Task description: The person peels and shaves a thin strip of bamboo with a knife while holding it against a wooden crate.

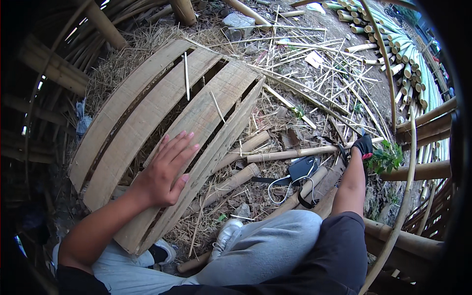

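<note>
My left hand [169,169] lies flat, fingers stretched, on a low slatted wooden bench [147,123] of several rough boards with gaps between them. It holds nothing. Two thin bamboo slivers, one pale [186,76] and one shorter [217,106], rest on the boards. My right arm reaches out to the right, and its hand [363,147] looks covered by a dark glove with a pink edge. That hand is by the end of a bamboo pole [300,153], next to a green leafy plant [386,158]. Its fingers are too dark to make out.
A black device [301,168] with a white cable lies on the ground between bamboo pieces. Cut bamboo poles [405,69] are stacked at the far right. Slivers and straw litter the ground; a grey stone [238,24] sits at the back. A bent bamboo strip [410,172] curves up at the right.
</note>
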Demonstrator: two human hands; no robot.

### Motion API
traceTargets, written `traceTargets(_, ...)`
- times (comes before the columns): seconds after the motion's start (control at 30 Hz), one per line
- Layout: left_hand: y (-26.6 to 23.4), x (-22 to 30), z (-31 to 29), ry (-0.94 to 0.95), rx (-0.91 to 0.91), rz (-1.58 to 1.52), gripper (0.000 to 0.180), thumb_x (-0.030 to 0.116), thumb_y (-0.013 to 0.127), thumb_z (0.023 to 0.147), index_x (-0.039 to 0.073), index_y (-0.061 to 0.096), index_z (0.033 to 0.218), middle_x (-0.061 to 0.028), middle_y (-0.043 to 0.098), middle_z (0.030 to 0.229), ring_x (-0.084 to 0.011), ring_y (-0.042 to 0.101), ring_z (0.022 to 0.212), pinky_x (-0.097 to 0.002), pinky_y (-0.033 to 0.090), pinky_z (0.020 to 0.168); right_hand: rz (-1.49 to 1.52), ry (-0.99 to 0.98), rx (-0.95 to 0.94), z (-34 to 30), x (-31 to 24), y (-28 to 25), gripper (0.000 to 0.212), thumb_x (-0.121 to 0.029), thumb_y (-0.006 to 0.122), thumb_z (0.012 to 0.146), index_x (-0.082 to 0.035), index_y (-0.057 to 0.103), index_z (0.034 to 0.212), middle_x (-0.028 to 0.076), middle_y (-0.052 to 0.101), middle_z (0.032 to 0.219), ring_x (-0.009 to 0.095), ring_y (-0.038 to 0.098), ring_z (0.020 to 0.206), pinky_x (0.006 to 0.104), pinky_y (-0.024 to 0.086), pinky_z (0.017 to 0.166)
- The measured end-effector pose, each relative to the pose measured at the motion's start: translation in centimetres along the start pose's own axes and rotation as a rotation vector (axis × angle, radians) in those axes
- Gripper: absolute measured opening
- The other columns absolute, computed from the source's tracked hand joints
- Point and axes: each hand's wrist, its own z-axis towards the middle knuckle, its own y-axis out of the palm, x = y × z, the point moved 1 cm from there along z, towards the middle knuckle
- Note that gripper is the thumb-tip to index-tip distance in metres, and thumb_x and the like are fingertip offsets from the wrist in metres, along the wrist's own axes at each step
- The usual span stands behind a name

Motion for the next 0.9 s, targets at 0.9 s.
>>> traceTargets(0.9, -0.4, -1.4, -3.0, 0.072, 0.222, -0.001, 0.069, 0.016, 0.055, 0.093, 0.003, 0.028, 0.156, -0.0196, 0.030, 0.160, -0.0332, 0.027, 0.150, -0.0489, 0.018, 0.125, 0.398, -0.521, 0.215, -10.7, -10.8, -32.7, 0.033, -0.043, 0.067, 0.091, -0.010, 0.070, 0.093, 0.018, 0.071, 0.087, 0.040, 0.069, 0.082, 0.0495, 0.052, 0.072)
